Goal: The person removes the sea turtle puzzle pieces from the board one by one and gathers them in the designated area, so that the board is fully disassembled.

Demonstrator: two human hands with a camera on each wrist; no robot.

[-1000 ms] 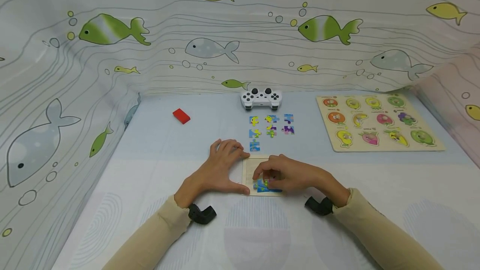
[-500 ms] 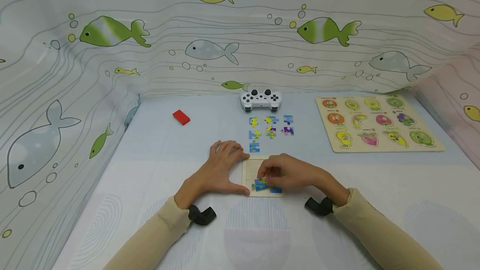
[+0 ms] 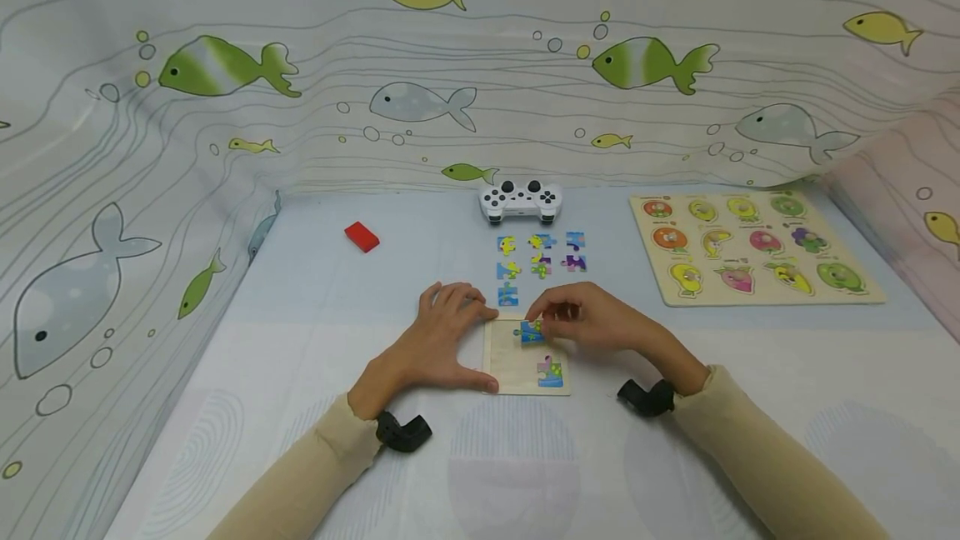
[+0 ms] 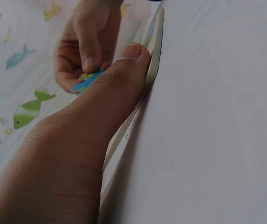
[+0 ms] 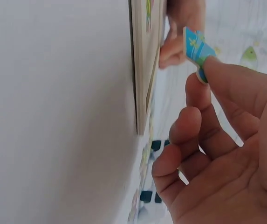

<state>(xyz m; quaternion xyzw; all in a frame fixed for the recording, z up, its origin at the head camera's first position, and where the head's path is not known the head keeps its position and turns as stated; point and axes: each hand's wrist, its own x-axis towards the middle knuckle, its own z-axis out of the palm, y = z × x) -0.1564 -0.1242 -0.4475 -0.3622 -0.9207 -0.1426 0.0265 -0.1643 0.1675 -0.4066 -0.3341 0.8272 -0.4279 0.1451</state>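
My right hand (image 3: pixel 596 319) pinches a blue-green puzzle piece (image 3: pixel 532 332) between thumb and index finger, over the far part of a small wooden puzzle tray (image 3: pixel 506 365). In the right wrist view the puzzle piece (image 5: pixel 196 49) is held at a tilt, apart from the tray (image 5: pixel 140 93). Another puzzle piece (image 3: pixel 551 372), pink, green and blue, lies in the tray's near right corner. My left hand (image 3: pixel 442 336) is spread at the tray's left side, thumb at the near corner and fingertips at the far one. Its thumb (image 4: pixel 124 70) rests along the tray edge in the left wrist view.
Several loose puzzle pieces (image 3: pixel 507 271) lie in rows beyond the tray. A white game controller (image 3: pixel 521 202) sits behind them. To the far left is a red block (image 3: pixel 362 237); at the right lies a wooden fruit puzzle board (image 3: pixel 750 252). Fish-patterned cloth (image 3: pixel 300 132) rises behind.
My right hand has lifted the blue-green puzzle piece from the tray's near side and moved it toward the far side, uncovering the corner piece. The left hand has stayed in place.
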